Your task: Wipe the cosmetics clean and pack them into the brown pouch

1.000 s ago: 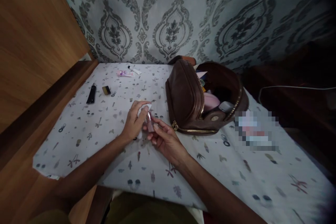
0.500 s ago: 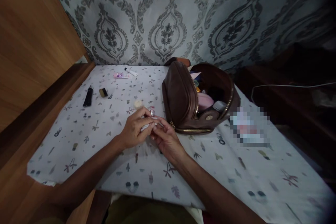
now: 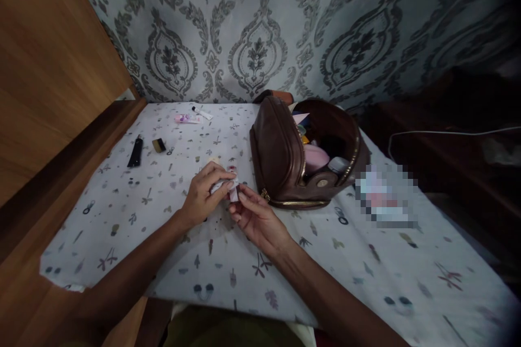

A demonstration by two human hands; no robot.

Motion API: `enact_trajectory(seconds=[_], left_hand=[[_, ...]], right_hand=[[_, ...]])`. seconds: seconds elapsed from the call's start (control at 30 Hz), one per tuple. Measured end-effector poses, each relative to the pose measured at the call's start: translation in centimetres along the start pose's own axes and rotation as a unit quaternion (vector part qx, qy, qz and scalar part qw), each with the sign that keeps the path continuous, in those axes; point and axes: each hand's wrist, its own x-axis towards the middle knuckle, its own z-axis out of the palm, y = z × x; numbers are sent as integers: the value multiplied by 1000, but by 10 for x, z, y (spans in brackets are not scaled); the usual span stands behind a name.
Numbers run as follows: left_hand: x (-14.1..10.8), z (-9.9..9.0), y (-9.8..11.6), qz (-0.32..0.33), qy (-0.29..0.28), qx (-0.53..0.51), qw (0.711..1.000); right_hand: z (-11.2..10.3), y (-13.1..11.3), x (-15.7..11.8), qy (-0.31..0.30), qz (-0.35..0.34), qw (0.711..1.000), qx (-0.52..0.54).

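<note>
Close together over the middle of the table, both my hands are closed around one small tube-like cosmetic container (image 3: 234, 193), whitish with a dark end and a reddish spot at its clear far end. My left hand (image 3: 203, 192) grips it from the left and also has a crumpled white wipe or tissue (image 3: 217, 186) under its fingers. With thumb and fingertips, my right hand (image 3: 262, 222) pinches the container's near end. Just behind my left fingers a round cream-coloured piece (image 3: 214, 160) lies on the cloth, mostly covered.
A brown bag (image 3: 279, 157) stands unzipped to the right, with a pink pouch (image 3: 316, 158) and other items inside. Far left on the patterned tablecloth (image 3: 163, 227) lie a black tube (image 3: 135, 152), a gold-and-black cap (image 3: 158, 145), a pink tube (image 3: 188, 119) and a slim white tube (image 3: 202, 113).
The small container has turned more upright between my hands, and more of it shows. My left hand has shifted slightly left; my right fingertips have moved down to its near end.
</note>
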Motion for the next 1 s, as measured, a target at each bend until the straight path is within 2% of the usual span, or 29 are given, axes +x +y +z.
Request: enact_trajectory(seconds=[0.1, 0.2, 0.37, 0.47, 0.77, 0.83, 1.0], left_hand=[[0, 1, 4, 24, -23, -31, 999], [1, 0, 5, 23, -18, -35, 999], [2, -4, 3, -43, 41, 2, 998], [1, -3, 2, -73, 57, -4, 996], [3, -2, 8, -16, -37, -84, 996], [4, -3, 9, -19, -29, -76, 997], [2, -4, 6, -63, 41, -30, 997]], right_hand=[[0, -2, 2, 15, -17, 1000, -2], [2, -2, 1, 19, -30, 999, -29], [6, -3, -4, -11, 11, 998, -58], [7, -3, -5, -18, 10, 998, -54], [5, -6, -2, 19, -22, 999, -36], [6, -6, -2, 17, -21, 998, -56], [6, -3, -4, -9, 3, 995, -99]])
